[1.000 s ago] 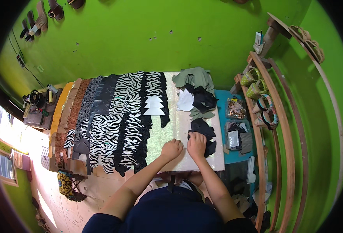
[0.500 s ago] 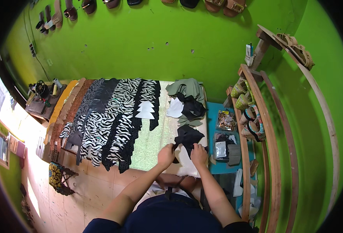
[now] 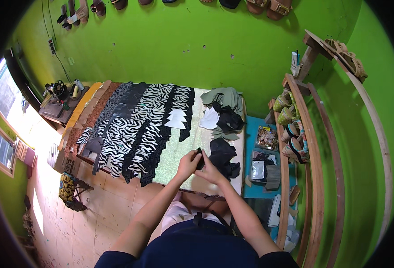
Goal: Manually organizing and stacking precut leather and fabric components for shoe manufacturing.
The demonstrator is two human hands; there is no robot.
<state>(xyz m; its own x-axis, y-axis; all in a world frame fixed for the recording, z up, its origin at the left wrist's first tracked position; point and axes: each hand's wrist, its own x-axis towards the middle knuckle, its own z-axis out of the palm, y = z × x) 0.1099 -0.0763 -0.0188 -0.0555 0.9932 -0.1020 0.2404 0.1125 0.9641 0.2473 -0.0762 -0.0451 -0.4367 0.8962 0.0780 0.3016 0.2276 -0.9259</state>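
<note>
My left hand [image 3: 189,163] and my right hand [image 3: 210,173] meet above the near part of the table. Pinched between their fingers is a small dark black piece of material [image 3: 200,154]; its full shape is partly covered by the fingers. Just right of my hands lies a loose pile of black cut pieces [image 3: 224,157]. Beyond it are a white piece [image 3: 209,118], more black pieces [image 3: 231,121] and a heap of grey-green material [image 3: 223,97]. To the left, overlapping rows of zebra-striped pieces [image 3: 121,143] cover the table, with white zigzag-edged pieces [image 3: 176,119] on top.
On the right, plastic bins [image 3: 267,137] of small parts sit on a blue surface [image 3: 255,192], beside a wooden rack [image 3: 310,178] holding sandals [image 3: 296,149]. A sewing machine [image 3: 59,89] stands far left, and a patterned stool [image 3: 67,190] is on the floor.
Both hands have lifted off the black pile and come together to its left, now with a small black piece between them. The whole view has shifted slightly.
</note>
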